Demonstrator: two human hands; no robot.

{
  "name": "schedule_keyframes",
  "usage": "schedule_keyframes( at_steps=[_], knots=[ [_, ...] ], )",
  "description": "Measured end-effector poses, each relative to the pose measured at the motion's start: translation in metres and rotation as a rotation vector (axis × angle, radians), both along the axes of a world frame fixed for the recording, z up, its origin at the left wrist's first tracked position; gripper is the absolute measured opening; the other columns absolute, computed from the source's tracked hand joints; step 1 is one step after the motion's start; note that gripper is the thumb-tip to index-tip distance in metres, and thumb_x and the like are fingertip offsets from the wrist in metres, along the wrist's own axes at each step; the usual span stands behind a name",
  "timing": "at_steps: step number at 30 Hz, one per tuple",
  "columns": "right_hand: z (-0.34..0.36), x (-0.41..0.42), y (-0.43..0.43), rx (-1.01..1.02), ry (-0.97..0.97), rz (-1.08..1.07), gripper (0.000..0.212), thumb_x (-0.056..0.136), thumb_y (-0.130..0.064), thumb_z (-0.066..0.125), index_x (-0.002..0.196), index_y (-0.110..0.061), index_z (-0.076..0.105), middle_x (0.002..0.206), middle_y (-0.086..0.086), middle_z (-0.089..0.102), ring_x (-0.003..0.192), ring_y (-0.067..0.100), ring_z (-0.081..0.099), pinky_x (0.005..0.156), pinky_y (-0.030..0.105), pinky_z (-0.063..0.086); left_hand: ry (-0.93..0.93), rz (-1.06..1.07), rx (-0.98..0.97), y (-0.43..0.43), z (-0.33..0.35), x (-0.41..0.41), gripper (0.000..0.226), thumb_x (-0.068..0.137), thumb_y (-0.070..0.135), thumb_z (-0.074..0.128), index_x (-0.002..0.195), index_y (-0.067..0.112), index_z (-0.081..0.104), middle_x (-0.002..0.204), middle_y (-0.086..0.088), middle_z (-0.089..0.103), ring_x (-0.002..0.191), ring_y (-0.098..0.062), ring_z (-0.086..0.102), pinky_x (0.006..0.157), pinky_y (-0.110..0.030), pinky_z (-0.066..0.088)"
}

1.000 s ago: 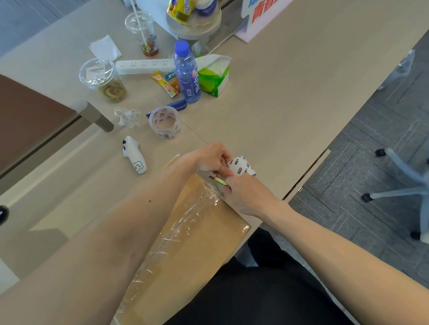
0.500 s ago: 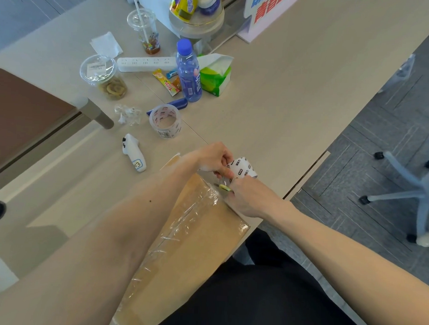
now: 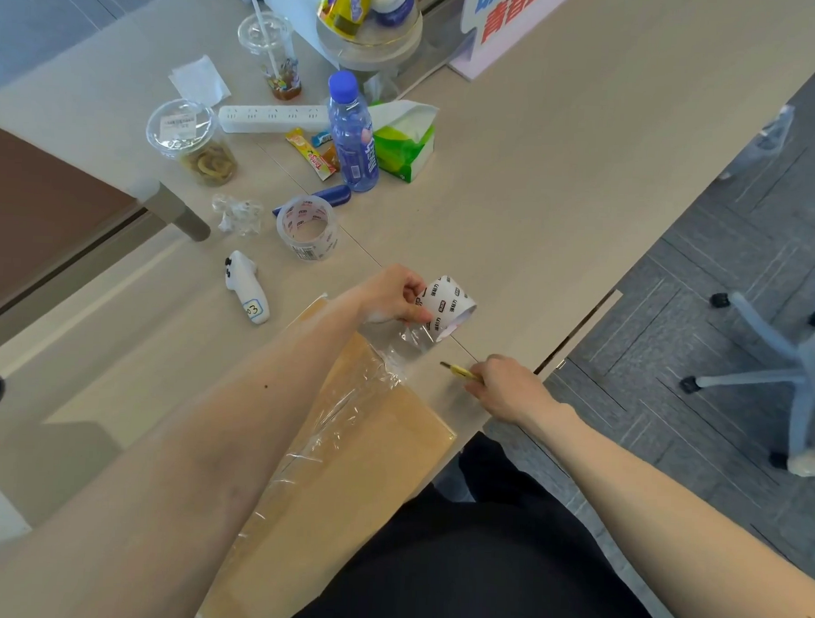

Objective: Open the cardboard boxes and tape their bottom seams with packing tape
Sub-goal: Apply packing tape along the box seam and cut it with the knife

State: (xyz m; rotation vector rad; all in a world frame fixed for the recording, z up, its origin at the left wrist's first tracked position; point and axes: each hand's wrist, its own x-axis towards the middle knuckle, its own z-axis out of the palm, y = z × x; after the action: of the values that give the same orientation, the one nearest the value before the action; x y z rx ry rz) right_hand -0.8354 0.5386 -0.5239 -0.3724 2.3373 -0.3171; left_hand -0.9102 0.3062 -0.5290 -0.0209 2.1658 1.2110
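On table (image 3: 562, 198), cardboard box (image 3: 368, 450) nearest, tape roll (image 3: 447, 305) beyond, bottle (image 3: 354, 136) farthest

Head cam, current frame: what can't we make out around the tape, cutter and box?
Head view, cardboard box: near end cut off by the bottom edge, left side under the forearm; seam not visible.
Head view, clear tape strip: transparent; cannot tell if it is severed from the tape roll in the left hand.
Head view, cutter: blade too small; body hidden in the right hand grip.
Head view, sign: cut off by the top edge.
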Motion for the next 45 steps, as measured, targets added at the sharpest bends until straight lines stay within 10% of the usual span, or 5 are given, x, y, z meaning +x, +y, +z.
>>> schedule_keyframes(
  at_steps=[4,22,29,36,45],
  knots=[
    [-0.022,-0.01,0.0,-0.052,-0.024,-0.108,0.029,0.094,-0.031,0.061,0.122,-0.022,0.056,0.105,0.006,0.062,0.09,0.026,0.062,0.07,0.034,0.049,0.014,0.062,0.008,0.0,0.001,0.001,0.03,0.084,0.006,0.077,0.106,-0.009,0.064,0.096,-0.018,0.074,0.075,-0.016,0.069,0.073,-0.031,0.059],
    [-0.073,-0.051,0.016,-0.225,0.124,-0.077,0.048,0.077,-0.06,0.071,0.104,-0.024,0.056,0.104,-0.003,0.052,0.097,0.019,0.05,0.08,0.037,0.048,-0.041,0.215,0.046,0.001,-0.002,0.003,0.023,0.084,-0.005,0.073,0.088,0.016,0.065,0.075,0.007,0.069,0.069,-0.007,0.063,0.073,-0.025,0.054],
    [-0.04,-0.135,0.018,-0.66,-0.152,-0.119,0.089,0.075,-0.031,0.084,0.145,-0.029,0.031,0.123,-0.003,0.048,0.1,0.018,0.058,0.086,0.029,0.048,-0.063,0.237,0.091,0.005,0.004,0.001,0.027,0.082,-0.011,0.072,0.09,0.013,0.064,0.08,0.004,0.069,0.072,-0.003,0.066,0.072,-0.019,0.054],
    [-0.037,-0.175,0.001,-0.746,-0.297,0.111,0.057,0.079,-0.009,0.075,0.123,-0.024,0.04,0.135,-0.006,0.049,0.118,0.016,0.057,0.085,0.03,0.053,-0.119,0.32,0.094,0.004,0.007,-0.002,0.034,0.077,-0.014,0.075,0.094,0.011,0.06,0.094,-0.006,0.068,0.077,-0.011,0.066,0.071,-0.019,0.055],
    [-0.04,-0.194,-0.019,-0.656,-0.213,0.286,0.072,0.059,-0.057,0.074,0.121,-0.025,0.056,0.111,-0.013,0.06,0.105,0.008,0.058,0.09,0.03,0.049,-0.165,0.419,-0.197,-0.005,-0.003,-0.018,0.038,0.071,0.002,0.085,0.101,0.01,0.063,0.093,-0.002,0.064,0.075,-0.013,0.058,0.059,-0.016,0.05]
  ],
)
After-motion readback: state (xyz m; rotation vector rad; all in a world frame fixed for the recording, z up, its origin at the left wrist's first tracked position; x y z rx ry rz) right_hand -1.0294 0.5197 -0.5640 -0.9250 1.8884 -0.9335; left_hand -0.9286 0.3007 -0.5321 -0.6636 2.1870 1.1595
